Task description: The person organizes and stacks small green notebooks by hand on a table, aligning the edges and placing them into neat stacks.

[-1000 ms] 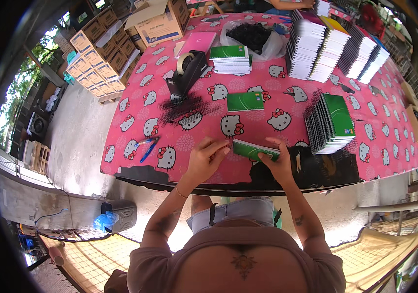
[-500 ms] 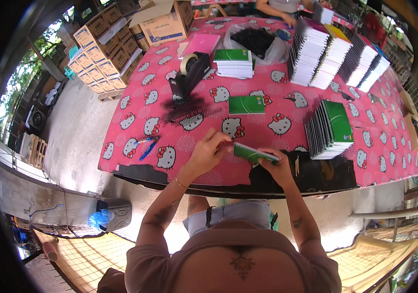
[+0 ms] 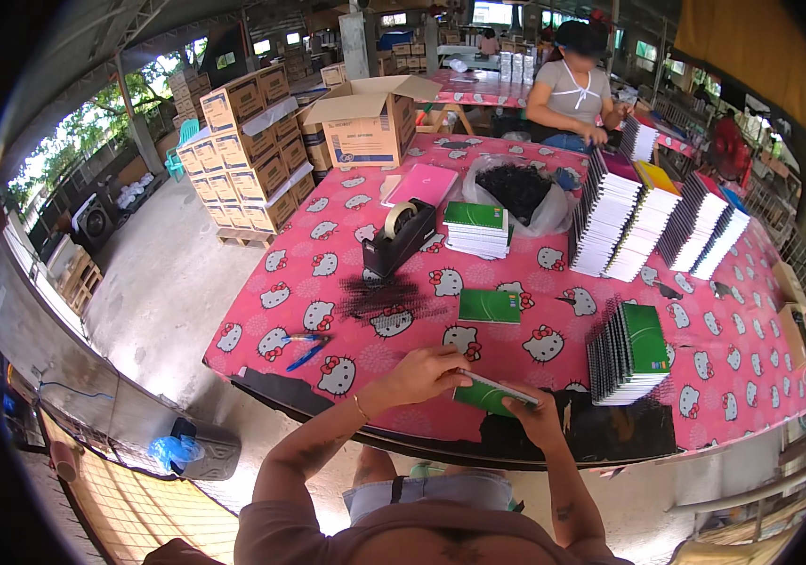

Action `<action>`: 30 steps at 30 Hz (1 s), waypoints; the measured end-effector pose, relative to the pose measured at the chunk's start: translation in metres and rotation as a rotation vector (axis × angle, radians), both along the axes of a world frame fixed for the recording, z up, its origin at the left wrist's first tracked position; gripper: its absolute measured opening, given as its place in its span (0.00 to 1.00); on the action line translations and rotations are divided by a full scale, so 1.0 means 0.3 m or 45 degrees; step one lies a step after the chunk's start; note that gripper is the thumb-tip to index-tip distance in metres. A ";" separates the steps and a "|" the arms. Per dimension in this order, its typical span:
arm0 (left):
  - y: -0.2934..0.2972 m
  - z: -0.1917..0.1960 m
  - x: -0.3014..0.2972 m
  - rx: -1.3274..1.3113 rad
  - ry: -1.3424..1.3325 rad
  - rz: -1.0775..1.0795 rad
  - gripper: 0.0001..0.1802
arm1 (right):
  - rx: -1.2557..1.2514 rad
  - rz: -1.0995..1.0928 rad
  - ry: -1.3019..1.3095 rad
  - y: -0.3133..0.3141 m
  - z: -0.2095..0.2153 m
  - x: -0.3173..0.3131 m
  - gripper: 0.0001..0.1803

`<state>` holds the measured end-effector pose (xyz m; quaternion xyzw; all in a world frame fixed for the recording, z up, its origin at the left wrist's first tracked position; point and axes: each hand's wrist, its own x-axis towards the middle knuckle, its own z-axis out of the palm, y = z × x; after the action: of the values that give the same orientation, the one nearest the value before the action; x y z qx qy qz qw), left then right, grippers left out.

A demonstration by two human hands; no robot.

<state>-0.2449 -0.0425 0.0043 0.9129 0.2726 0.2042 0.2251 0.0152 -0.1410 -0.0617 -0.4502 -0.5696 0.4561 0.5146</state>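
Head view — both hands (image 3: pixel 427 370) (image 3: pixel 533 419) grip a green notebook (image 3: pixel 486 395).

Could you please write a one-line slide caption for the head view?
Both hands, left hand and right hand, hold a green notebook over a pink cartoon-print table.

Mauve tee, thin bracelet on left wrist (image 3: pixel 358 407), forearm tattoos.

A thin green notebook (image 3: pixel 492 393), tilted, sits at the table's near edge.
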 end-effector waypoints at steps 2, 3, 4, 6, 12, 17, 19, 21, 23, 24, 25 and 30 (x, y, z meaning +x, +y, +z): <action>-0.014 0.026 0.007 -0.039 0.057 0.016 0.20 | 0.000 0.001 -0.011 -0.003 0.005 0.008 0.16; -0.033 0.045 0.009 0.078 0.083 0.056 0.23 | 0.003 -0.009 -0.015 -0.007 0.015 0.004 0.15; -0.051 0.062 0.012 0.194 0.108 0.092 0.26 | 0.004 -0.024 -0.019 -0.013 0.027 -0.001 0.15; -0.114 0.077 0.076 0.667 0.174 0.362 0.33 | -0.076 -0.085 0.070 -0.030 0.072 -0.020 0.16; -0.232 -0.035 0.101 0.868 0.292 0.589 0.36 | -0.101 -0.184 0.058 -0.051 0.076 -0.072 0.17; -0.086 0.067 0.047 0.575 0.009 0.423 0.21 | -0.148 -0.101 0.130 -0.059 0.128 -0.066 0.17; -0.089 0.063 0.024 0.260 -0.034 0.273 0.14 | -0.037 -0.092 0.158 -0.051 0.124 -0.044 0.16; -0.090 0.083 0.029 0.093 -0.183 0.191 0.12 | -0.005 -0.065 0.119 -0.052 0.111 -0.031 0.16; -0.082 0.102 0.031 0.063 -0.212 0.121 0.15 | 0.036 -0.057 0.059 -0.056 0.106 -0.027 0.16; -0.074 0.108 0.026 0.118 -0.168 0.091 0.18 | 0.062 -0.065 0.018 -0.058 0.106 -0.027 0.16; -0.072 0.115 0.026 0.173 -0.125 0.062 0.22 | 0.088 -0.071 -0.023 -0.059 0.110 -0.029 0.16; -0.261 0.016 0.091 0.753 0.348 0.298 0.46 | -0.069 -0.223 0.229 -0.085 0.142 -0.062 0.17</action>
<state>-0.2175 -0.1207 0.0092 0.9201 0.3321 0.1746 -0.1127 -0.0036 -0.1666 -0.0190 -0.4694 -0.4670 0.4632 0.5891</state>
